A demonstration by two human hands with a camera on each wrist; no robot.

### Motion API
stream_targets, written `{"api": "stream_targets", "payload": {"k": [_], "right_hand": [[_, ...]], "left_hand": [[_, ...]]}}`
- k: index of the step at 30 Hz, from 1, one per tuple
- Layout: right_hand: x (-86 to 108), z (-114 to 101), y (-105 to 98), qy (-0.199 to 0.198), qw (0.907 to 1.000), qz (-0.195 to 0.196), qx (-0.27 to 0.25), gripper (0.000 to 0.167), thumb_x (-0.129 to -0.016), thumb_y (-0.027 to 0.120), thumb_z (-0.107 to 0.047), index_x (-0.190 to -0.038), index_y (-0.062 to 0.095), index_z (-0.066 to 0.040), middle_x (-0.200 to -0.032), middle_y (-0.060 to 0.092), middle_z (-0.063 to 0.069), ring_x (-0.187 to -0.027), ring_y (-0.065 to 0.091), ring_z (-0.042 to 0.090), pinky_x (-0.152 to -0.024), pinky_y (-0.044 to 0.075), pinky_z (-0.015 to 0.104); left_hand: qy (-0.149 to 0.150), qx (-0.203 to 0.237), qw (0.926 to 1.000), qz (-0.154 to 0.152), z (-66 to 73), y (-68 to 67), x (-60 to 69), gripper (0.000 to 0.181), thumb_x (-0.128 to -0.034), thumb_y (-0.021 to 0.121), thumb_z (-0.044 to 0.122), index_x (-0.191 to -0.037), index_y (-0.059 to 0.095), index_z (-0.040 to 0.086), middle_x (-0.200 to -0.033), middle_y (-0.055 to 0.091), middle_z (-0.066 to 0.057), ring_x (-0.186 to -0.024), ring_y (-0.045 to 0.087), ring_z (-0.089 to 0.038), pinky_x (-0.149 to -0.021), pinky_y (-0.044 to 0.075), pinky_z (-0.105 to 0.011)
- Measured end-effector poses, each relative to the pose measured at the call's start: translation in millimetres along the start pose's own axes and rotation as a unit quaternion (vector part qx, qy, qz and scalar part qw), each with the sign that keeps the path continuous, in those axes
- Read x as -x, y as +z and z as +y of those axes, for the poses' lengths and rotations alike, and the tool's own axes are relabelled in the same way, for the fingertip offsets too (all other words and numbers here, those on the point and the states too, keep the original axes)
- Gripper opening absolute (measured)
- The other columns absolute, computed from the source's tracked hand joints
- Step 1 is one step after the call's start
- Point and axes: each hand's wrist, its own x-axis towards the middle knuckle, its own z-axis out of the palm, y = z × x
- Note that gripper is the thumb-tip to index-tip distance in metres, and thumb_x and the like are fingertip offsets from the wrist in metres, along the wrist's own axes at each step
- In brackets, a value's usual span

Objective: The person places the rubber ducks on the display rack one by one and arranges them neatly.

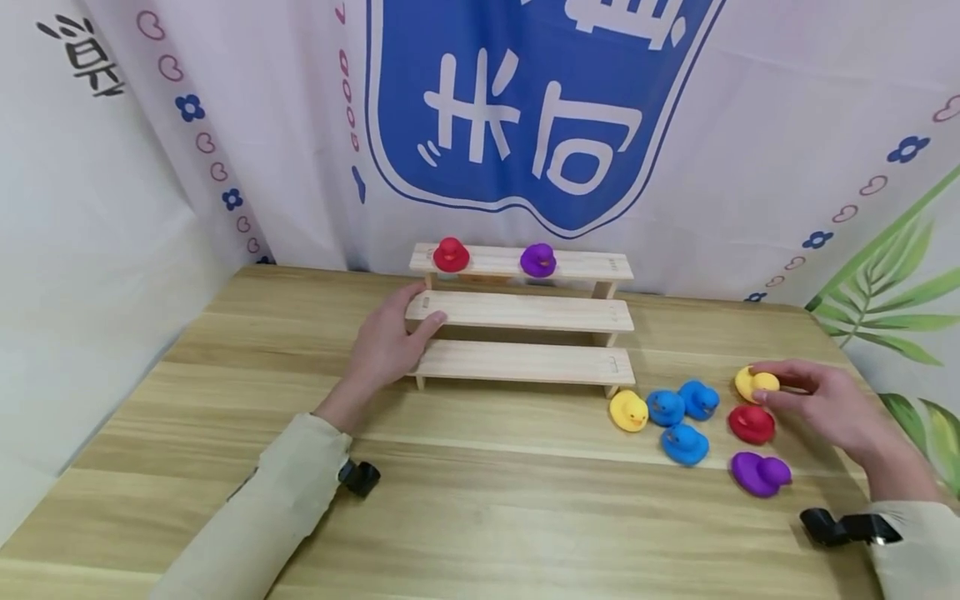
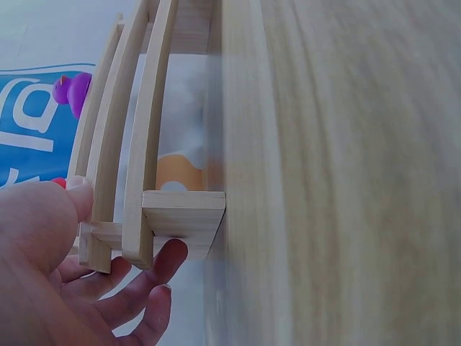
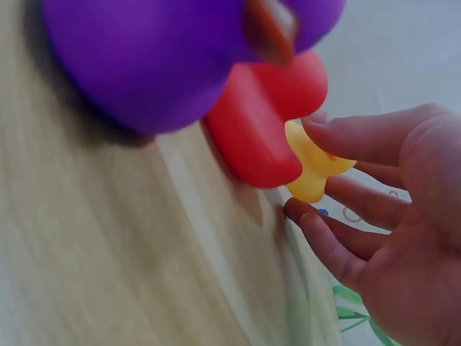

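Observation:
My left hand (image 1: 386, 337) grips the left end of a three-step wooden display rack (image 1: 525, 311), its thumb on top of the middle step and its fingers around the end. On the top step sit a red rubber duck (image 1: 451, 256) and a purple rubber duck (image 1: 538, 261). Over at the right, my right hand (image 1: 836, 408) pinches a yellow rubber duck (image 1: 747, 383) between thumb and fingers, at or just above the table. Close to that hand lie another red duck (image 1: 752, 425) and, nearer the front, another purple duck (image 3: 144, 65).
Three blue ducks (image 1: 685, 446) and a second yellow duck (image 1: 628, 412) cluster by the rack's front right corner. A printed curtain (image 1: 750, 150) hangs behind the wooden table (image 1: 480, 517). Black wrist cameras (image 1: 360, 478) sit at both cuffs.

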Motion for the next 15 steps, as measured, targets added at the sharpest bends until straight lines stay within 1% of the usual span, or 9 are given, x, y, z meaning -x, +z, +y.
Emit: {"api": "stream_targets", "payload": {"k": [2,3,4,6,8,9,10,13,15], "right_hand": [[-1.1,-2.6,-0.8,0.0,0.9999,0.008,-0.011,0.064,-0.102,0.069,-0.049,-0.148,0.059,-0.006,-0.152,0.054,0.031,-0.134,0.053,0.052,-0.083,0.052,0.028],[-1.6,-4.0,-1.1,0.0,0.9998,0.013,-0.015,0.064,-0.101,0.07,-0.049,-0.148,0.059,-0.007,-0.152,0.054,0.029,-0.132,0.057,0.049,-0.081,0.053,0.026],[-2.2,-5.7,-1.2,0.0,0.9996,0.019,-0.02,0.064,-0.101,0.071,-0.049,-0.147,0.06,-0.007,-0.152,0.054,0.028,-0.128,0.063,0.042,-0.08,0.055,0.025],[-3.2,-9.2,-1.3,-0.003,0.9991,0.032,-0.028,0.062,-0.099,0.073,-0.048,-0.146,0.062,-0.009,-0.152,0.054,0.024,-0.116,0.07,0.02,-0.078,0.055,0.02],[-4.3,-13.5,-0.8,-0.004,0.9983,0.04,-0.043,0.063,-0.098,0.074,-0.049,-0.146,0.062,-0.01,-0.151,0.054,0.021,-0.108,0.067,0.002,-0.077,0.057,0.017],[-4.6,-16.0,-0.5,-0.003,0.998,0.046,-0.045,0.063,-0.098,0.075,-0.05,-0.146,0.063,-0.011,-0.149,0.055,0.018,-0.105,0.061,-0.007,-0.075,0.055,0.012],[-5.3,-18.4,-0.1,-0.002,0.9975,0.05,-0.05,0.064,-0.097,0.075,-0.051,-0.146,0.063,-0.012,-0.147,0.056,0.014,-0.102,0.057,-0.013,-0.075,0.055,0.011],[-7.0,-26.8,1.6,0.003,0.996,0.06,-0.067,0.065,-0.096,0.076,-0.053,-0.145,0.064,-0.013,-0.134,0.061,-0.007,-0.098,0.054,-0.018,-0.075,0.053,0.009],[-8.8,-32.5,2.8,-0.002,0.9944,0.065,-0.083,0.065,-0.096,0.076,-0.052,-0.145,0.064,-0.012,-0.124,0.061,-0.022,-0.097,0.054,-0.02,-0.076,0.051,0.007]], "left_hand": [[-0.001,0.001,1.0,0.0,-0.7,-0.3,-0.3,0.07,-0.1086,0.057,0.047,-0.164,0.038,0.009,-0.169,0.041,-0.018,-0.156,0.04,-0.041,-0.127,0.036,-0.06],[-0.002,0.002,1.0,0.0,-1.0,-0.4,-0.4,0.07,-0.1085,0.057,0.047,-0.164,0.038,0.009,-0.169,0.041,-0.018,-0.156,0.04,-0.041,-0.127,0.036,-0.06],[-0.002,0.002,1.0,0.0,-1.5,-0.3,-0.7,0.07,-0.1086,0.057,0.047,-0.164,0.037,0.009,-0.169,0.041,-0.018,-0.156,0.04,-0.041,-0.127,0.036,-0.06],[-0.002,0.002,1.0,0.0,-2.0,-0.3,-1.2,0.07,-0.1086,0.057,0.047,-0.164,0.037,0.01,-0.169,0.041,-0.018,-0.156,0.04,-0.041,-0.126,0.036,-0.06],[-0.002,0.002,1.0,0.0,-2.2,-0.2,-1.4,0.07,-0.1086,0.057,0.047,-0.164,0.037,0.01,-0.169,0.04,-0.018,-0.156,0.04,-0.04,-0.126,0.036,-0.06],[-0.002,0.002,1.0,0.0,-2.0,-0.4,-1.3,0.07,-0.1086,0.057,0.047,-0.164,0.037,0.01,-0.169,0.04,-0.018,-0.156,0.04,-0.04,-0.126,0.036,-0.06],[-0.002,0.002,1.0,0.0,-1.7,-0.5,-1.1,0.07,-0.1086,0.057,0.047,-0.164,0.037,0.01,-0.169,0.04,-0.018,-0.156,0.04,-0.04,-0.127,0.036,-0.06],[-0.003,0.002,1.0,0.0,-0.7,-1.0,-0.5,0.07,-0.1085,0.057,0.047,-0.164,0.037,0.01,-0.169,0.04,-0.017,-0.156,0.04,-0.04,-0.127,0.036,-0.06],[-0.003,0.002,1.0,0.0,-0.7,-0.9,-0.4,0.07,-0.1085,0.057,0.047,-0.164,0.037,0.01,-0.169,0.041,-0.017,-0.156,0.04,-0.04,-0.127,0.036,-0.06]]}}
